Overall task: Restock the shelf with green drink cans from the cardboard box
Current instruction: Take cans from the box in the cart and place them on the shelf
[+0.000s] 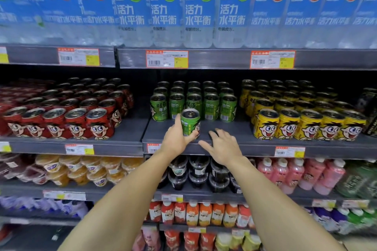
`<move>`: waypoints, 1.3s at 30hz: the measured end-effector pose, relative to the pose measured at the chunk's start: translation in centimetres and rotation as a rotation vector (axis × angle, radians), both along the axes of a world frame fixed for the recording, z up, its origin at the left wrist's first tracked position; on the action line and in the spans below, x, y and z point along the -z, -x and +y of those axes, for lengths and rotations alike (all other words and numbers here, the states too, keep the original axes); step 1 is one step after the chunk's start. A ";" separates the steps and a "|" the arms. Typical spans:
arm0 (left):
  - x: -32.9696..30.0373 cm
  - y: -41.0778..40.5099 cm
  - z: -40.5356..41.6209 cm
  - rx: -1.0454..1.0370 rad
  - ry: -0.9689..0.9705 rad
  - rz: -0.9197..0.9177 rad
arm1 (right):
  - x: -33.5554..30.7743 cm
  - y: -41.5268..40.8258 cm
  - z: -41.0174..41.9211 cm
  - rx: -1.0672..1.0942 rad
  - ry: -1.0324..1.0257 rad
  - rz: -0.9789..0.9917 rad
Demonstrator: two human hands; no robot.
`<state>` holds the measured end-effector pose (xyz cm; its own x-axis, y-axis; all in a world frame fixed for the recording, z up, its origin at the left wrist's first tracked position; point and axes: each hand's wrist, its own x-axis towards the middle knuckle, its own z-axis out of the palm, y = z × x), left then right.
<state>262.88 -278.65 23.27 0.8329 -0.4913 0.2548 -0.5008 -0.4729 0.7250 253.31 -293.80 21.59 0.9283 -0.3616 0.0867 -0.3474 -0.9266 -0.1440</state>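
Both arms are reaching forward and up to the middle shelf (224, 128). Left hand (176, 138) is gripping a green can (190, 121), thumb on the front, fingers wrapped round its left side; the can is standing upright near the shelf's front edge, ahead of the rows of green cans (193, 101). Right hand (223, 145) is lying palm down just beside the can, fingers (214, 133) spread and relaxed, holding nothing, tips touching the shelf. Red cans (61, 116) are sitting left, yellow cans (306, 120) right, all showing a cartoon face. Water bottles (200, 6) above are reading "Water" and "活力水平衡". Price tags (166, 58) are too blurred to read.
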 end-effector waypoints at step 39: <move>-2.9 -5.7 4.4 -0.420 -0.074 0.142 | 0.0 -0.2 0.3 0.046 -0.051 -0.028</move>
<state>268.57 -274.24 26.14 0.9883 -0.1154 0.1000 -0.1517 -0.6673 0.7292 253.48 -293.46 21.57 0.9081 -0.4083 0.0930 -0.3846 -0.9010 -0.2006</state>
